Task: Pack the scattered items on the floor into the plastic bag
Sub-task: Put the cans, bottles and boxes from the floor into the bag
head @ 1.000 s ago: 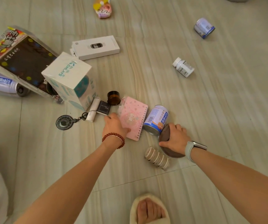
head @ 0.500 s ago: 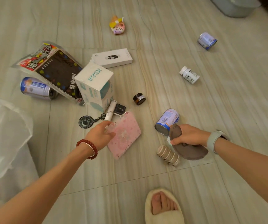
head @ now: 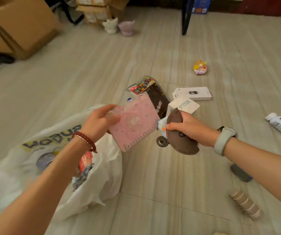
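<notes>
My left hand (head: 100, 121) grips a pink spiral notebook (head: 134, 122) by its upper left edge, holding it in the air just above the mouth of the white plastic bag (head: 34, 163). The bag lies open on the floor at the lower left, with a red packet (head: 85, 161) and other items inside. My right hand (head: 190, 128) holds a brown flat plush piece (head: 182, 139) to the right of the notebook, also off the floor. Both hands are close together over the floor.
On the floor behind the hands lie a dark snack bag (head: 153, 94), a white tissue box (head: 183, 105), a flat white box (head: 193, 93), a round keychain (head: 161, 141), a white bottle (head: 279, 122), a striped roll (head: 245, 205) and a small toy (head: 199, 67). Cardboard boxes (head: 17, 28) stand at the back left.
Both hands lifted their items off the floor, the notebook and the brown plush piece. The view swung left and up, bringing the plastic bag under my left hand.
</notes>
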`<state>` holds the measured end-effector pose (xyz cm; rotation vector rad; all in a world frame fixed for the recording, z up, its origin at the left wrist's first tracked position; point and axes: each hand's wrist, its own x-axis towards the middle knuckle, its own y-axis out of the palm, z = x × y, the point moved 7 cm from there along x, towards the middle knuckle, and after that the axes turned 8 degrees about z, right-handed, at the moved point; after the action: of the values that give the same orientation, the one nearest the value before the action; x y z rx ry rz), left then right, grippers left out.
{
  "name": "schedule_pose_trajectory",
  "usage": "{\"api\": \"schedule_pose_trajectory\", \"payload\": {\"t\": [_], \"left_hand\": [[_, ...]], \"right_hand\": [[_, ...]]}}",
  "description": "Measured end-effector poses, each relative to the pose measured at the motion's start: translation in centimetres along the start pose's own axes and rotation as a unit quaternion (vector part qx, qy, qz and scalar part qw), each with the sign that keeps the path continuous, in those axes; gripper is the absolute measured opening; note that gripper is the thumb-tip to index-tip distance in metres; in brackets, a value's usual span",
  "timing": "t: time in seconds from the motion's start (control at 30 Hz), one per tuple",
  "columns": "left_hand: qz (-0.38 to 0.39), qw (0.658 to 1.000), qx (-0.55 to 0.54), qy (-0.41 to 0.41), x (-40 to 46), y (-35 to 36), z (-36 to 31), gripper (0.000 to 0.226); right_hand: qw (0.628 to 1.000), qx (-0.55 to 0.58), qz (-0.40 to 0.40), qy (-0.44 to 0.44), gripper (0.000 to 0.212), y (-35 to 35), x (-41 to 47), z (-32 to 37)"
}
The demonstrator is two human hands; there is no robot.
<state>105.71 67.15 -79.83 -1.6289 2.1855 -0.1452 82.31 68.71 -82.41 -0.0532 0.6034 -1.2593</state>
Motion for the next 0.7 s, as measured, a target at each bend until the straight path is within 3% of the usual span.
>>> {"api": "schedule_pose_trajectory", "payload": {"t": [0.2, 0.3, 0.37, 0.47, 0.6, 0.7], "left_hand": [[-0.196, 0.977, -0.057, -0.059, -6.8, -11.8, 4.3, 0.026], [-0.222, 0.969, -0.018, -0.105, -9.2, -14.5, 7.2, 0.031], [-0.196, 0.969, 0.033, -0.145, -9.8, -14.9, 9.2, 0.034], [-0.082, 0.956, 0.179, -0.219, -9.2, -13.7, 11.9, 0.036], [0.018, 0.867, 0.421, -0.266, -8.9, -12.2, 13.4, 0.033], [0.063, 0.812, 0.511, -0.276, -9.8, -12.1, 14.7, 0.035]], "right_hand": [[0.993, 0.085, 0.009, -0.077, 0.021, 7.3, 4.4, 6.6], [0.989, 0.088, 0.02, -0.114, 0.029, 10.8, 5.7, 9.1], [0.989, 0.071, 0.03, -0.126, 0.03, 13.1, 6.4, 10.0], [0.989, 0.079, 0.041, -0.122, 0.031, 15.9, 7.4, 10.2], [0.99, 0.026, 0.077, -0.114, 0.05, 19.1, 8.1, 10.0], [0.989, -0.014, 0.097, -0.112, 0.062, 21.1, 8.1, 9.9]]}}
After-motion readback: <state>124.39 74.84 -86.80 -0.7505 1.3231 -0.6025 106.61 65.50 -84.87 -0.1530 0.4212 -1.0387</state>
